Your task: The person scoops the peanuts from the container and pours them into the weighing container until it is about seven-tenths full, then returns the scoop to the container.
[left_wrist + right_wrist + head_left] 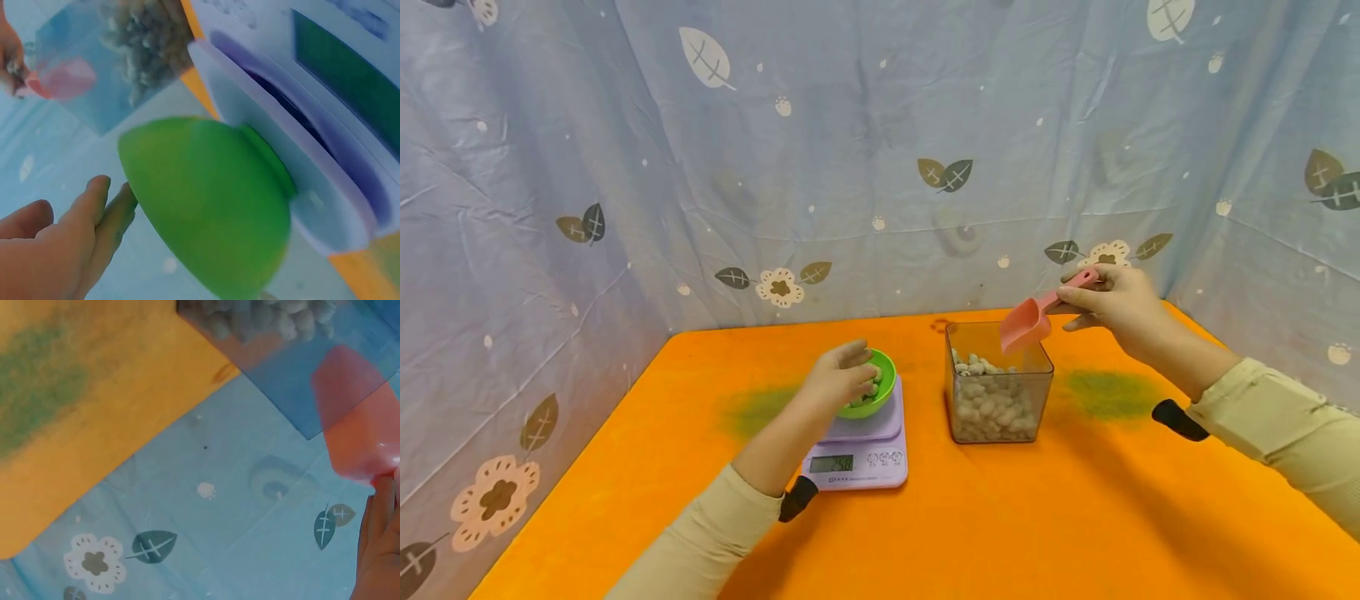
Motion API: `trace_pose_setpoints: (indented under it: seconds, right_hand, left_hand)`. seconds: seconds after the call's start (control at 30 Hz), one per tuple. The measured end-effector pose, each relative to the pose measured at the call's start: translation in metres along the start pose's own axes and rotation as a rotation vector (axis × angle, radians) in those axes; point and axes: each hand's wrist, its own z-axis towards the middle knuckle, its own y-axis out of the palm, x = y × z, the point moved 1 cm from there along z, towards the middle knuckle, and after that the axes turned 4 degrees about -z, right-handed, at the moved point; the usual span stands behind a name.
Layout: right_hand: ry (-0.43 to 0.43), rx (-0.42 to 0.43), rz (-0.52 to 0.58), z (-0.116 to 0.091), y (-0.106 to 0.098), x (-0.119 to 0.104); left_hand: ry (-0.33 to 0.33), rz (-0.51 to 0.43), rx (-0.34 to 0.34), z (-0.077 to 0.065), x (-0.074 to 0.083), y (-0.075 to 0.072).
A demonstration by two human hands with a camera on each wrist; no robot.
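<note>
My right hand (pixel 1116 304) holds the handle of a pink scoop (pixel 1024 327) at the right. The scoop's bowl tilts down over a clear square container (pixel 976 335) of pale, nut-like pieces (pixel 996 408). At the centre left, my left hand (pixel 838 379) is beside a green bowl (pixel 890 372) holding similar pieces. The left wrist view shows that hand's fingers (pixel 94 206) loosely extended, tips right at the rim of the bowl (pixel 206 194). Under the bowl is a lilac kitchen scale (pixel 868 477) with lit digits on its display.
An orange cloth (pixel 970 525) with green smudges covers the table. Behind it and along both sides hangs a pale blue curtain (pixel 865 108) printed with leaves and flowers. The container stands just right of the scale.
</note>
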Motion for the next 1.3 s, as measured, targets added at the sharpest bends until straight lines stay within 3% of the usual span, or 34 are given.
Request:
trace_pose_setpoints:
  seconds: [0.13, 0.3, 0.57, 0.77, 0.97, 1.17, 1.3]
  right_hand:
    - [-0.037, -0.024, -0.274, 0.005, 0.008, -0.003]
    - [-0.116, -0.095, -0.524, 0.011, 0.023, -0.008]
    - [-0.239, -0.227, -0.751, 0.02, 0.042, -0.002]
    - [-0.273, -0.302, -0.72, 0.025, 0.051, 0.009]
    - [-0.197, -0.362, -0.584, 0.026, 0.056, 0.019]
    - [-0.109, -0.291, -0.443, 0.026, 0.056, 0.023]
    - [-0.084, -0.253, -0.44, 0.031, 0.058, 0.023]
  left_hand:
    - [0.008, 0.002, -0.051, 0.004, 0.002, 0.017]
    - [-0.007, -0.001, -0.123, 0.011, 0.004, 0.04]
    - [-0.064, 0.006, -0.157, 0.028, 0.006, 0.069]
    - [-0.067, 0.016, -0.17, 0.041, 0.002, 0.082]
    - [-0.06, -0.05, -0.204, 0.046, -0.002, 0.084]
    - [-0.076, -0.084, -0.238, 0.049, -0.004, 0.084]
    - [-0.088, -0.09, -0.24, 0.051, -0.003, 0.086]
